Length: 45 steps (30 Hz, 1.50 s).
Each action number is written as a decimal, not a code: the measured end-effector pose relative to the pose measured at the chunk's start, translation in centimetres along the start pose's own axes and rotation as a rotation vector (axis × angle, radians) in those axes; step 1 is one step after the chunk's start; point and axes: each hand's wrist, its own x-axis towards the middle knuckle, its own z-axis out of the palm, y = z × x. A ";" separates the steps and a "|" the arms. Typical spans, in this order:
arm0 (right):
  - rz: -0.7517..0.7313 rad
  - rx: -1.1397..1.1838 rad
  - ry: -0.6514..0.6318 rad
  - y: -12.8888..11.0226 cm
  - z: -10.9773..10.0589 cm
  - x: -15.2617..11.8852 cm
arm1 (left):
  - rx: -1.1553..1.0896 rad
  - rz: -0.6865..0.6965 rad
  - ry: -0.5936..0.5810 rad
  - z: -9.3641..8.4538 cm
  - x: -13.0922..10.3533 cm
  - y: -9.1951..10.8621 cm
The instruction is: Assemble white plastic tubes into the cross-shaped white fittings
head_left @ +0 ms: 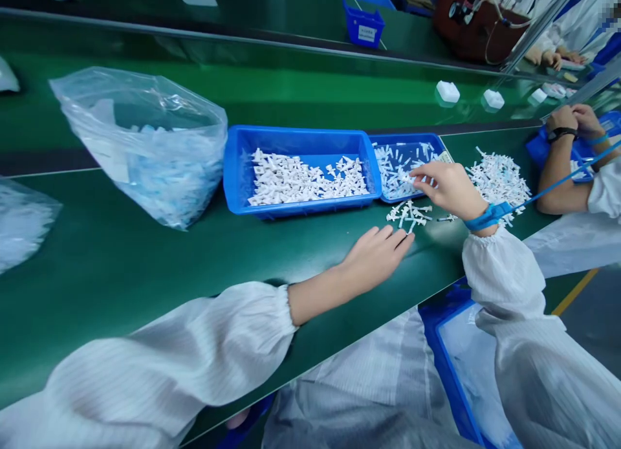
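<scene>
My left hand (376, 258) lies palm down on the green table, fingers slightly spread, its fingertips beside a small group of white and pale blue parts (407, 214). Over the right end of a shallow blue tray (412, 138) of small translucent parts hangs my right hand (449, 187), a blue band on its wrist. Its thumb and fingertips come together over the parts; whatever they hold is too small to make out. Left of that tray stands a deeper blue bin (301, 209) of white parts.
A clear bag (169, 171) of pale blue parts sits left of the bin, another bag (24, 222) at the far left. A heap of white parts (502, 180) lies right of my right hand. Beyond it are another person's hands (572, 122). White blocks (447, 93) line the green belt.
</scene>
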 end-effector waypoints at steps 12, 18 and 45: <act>0.322 -0.075 0.135 5.0 -1.0 -9.5 | -0.129 -0.027 0.061 2.2 8.9 2.4; 0.424 -0.103 0.242 5.5 -0.9 -14.0 | -0.051 -0.114 0.126 1.2 5.7 2.1; 0.762 -0.182 0.176 5.7 3.9 -16.6 | -0.327 -0.152 0.028 4.7 15.1 3.8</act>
